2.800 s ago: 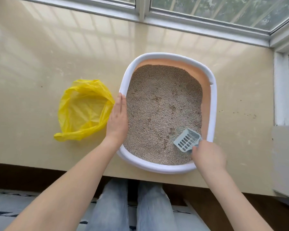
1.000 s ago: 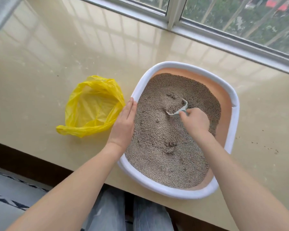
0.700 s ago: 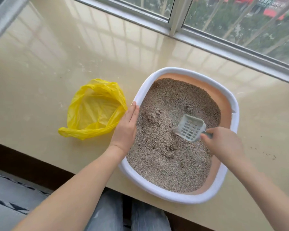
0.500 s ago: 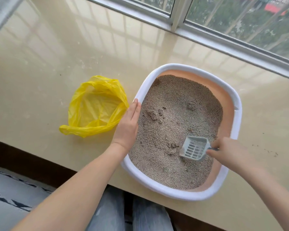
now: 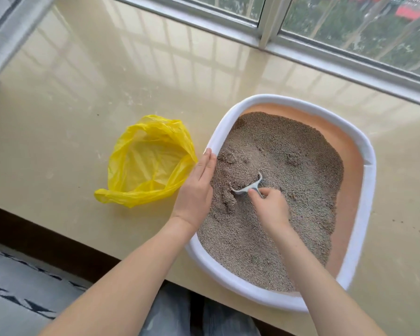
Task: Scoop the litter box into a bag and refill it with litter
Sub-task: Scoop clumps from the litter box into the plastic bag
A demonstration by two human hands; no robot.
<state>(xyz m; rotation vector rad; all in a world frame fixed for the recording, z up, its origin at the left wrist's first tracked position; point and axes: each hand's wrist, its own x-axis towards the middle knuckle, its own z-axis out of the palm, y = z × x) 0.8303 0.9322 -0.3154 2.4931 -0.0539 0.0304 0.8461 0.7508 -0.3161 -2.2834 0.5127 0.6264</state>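
Nearest the camera, the person's legs in grey-blue trousers (image 5: 199, 316) show under the edge of the tabletop (image 5: 70, 105), with a patterned rug (image 5: 17, 284) on the floor to the left. Both bare forearms reach forward over that edge.

The left hand (image 5: 196, 187) lies flat along the left rim of the litter box (image 5: 230, 278) — fingers straight and together, pointing away, its grip slack and holding nothing, the palm resting on the white rim. The right hand (image 5: 272, 209) is inside the box, its grip curled tight round the handle of the scoop (image 5: 249, 186). The scoop's pale head is tipped down and dug into the litter (image 5: 289, 166); only its curved back edge shows above the grains, near the left-centre of the box. Ruts and small mounds mark the litter just left of the scoop.

The box itself is white-rimmed with a peach inner wall, which shows bare along the far and right sides. Just beside its left rim, near the left hand's fingers, sits the yellow bag (image 5: 146, 163) — mouth open upward, plastic crumpled, lying on the glossy beige tabletop. A few dark specks dot the surface right of the box.

Farthest off, a window frame (image 5: 264, 25) runs along the back edge, with greenery beyond the glass.
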